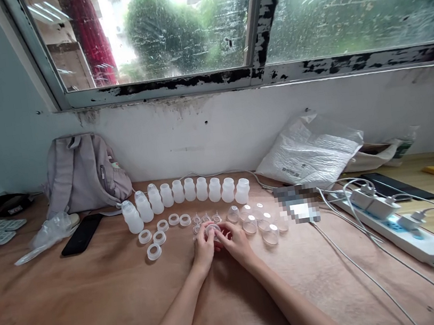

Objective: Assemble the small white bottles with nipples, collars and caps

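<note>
My left hand (204, 249) and my right hand (235, 242) meet at the middle of the wooden table (98, 297), both gripping one small clear bottle part (212, 231) between the fingertips. Behind them runs a curved row of several white plastic bottles (189, 190). Several white screw rings (158, 238) lie left of my hands. Small clear teats (206, 218) sit just beyond my fingers. Several clear domed caps (258, 225) lie to the right.
A grey backpack (81, 173) leans on the wall at the left, with a black phone (81, 234) and a crumpled clear bag (45, 237) in front. On the right lie a white plastic bag (310, 152), a power strip (400, 231) with white cables, and a dark tablet (398, 185).
</note>
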Available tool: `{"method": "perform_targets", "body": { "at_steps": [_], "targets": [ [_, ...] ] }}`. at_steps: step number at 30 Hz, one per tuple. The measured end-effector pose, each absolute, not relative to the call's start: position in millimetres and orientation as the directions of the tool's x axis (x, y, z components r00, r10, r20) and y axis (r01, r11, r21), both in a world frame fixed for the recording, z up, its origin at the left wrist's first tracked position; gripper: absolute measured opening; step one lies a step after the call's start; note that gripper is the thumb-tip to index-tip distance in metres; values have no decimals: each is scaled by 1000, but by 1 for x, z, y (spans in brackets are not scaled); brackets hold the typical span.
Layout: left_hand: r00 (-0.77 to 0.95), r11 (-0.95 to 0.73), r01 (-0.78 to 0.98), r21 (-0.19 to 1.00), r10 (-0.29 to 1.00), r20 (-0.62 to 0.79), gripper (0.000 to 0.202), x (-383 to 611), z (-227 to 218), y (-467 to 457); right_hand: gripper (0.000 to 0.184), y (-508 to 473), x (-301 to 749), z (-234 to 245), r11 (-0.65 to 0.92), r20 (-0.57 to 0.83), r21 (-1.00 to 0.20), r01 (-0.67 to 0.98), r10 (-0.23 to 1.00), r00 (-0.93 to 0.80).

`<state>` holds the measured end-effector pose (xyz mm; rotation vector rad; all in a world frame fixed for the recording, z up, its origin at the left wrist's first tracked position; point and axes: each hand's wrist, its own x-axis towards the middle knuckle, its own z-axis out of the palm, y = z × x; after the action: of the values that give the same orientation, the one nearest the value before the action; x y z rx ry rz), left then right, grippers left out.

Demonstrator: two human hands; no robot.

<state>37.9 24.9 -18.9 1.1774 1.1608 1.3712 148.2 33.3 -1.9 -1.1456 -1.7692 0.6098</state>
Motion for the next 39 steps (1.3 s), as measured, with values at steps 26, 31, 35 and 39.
{"method": "perform_targets", "body": {
  "at_steps": [26, 31, 35, 39],
  "targets": [
    [154, -133, 21, 991, 980, 128, 28, 41, -12, 11, 5, 40, 156, -2, 347, 352, -817, 460, 933, -78],
    [194, -118, 26, 993, 975, 111, 31, 40, -10, 10, 6, 41, 156, -3, 318, 313, -866, 386, 947, -77],
    [203, -83, -24, 996, 975, 86, 33, 40, -9, 9, 6, 42, 155, -6, 329, 326, -869, 370, 943, -72],
    [215, -61, -58, 996, 974, 72, 37, 40, -12, 10, 7, 42, 155, -7, 327, 329, -866, 379, 942, -62]
  ]
}}
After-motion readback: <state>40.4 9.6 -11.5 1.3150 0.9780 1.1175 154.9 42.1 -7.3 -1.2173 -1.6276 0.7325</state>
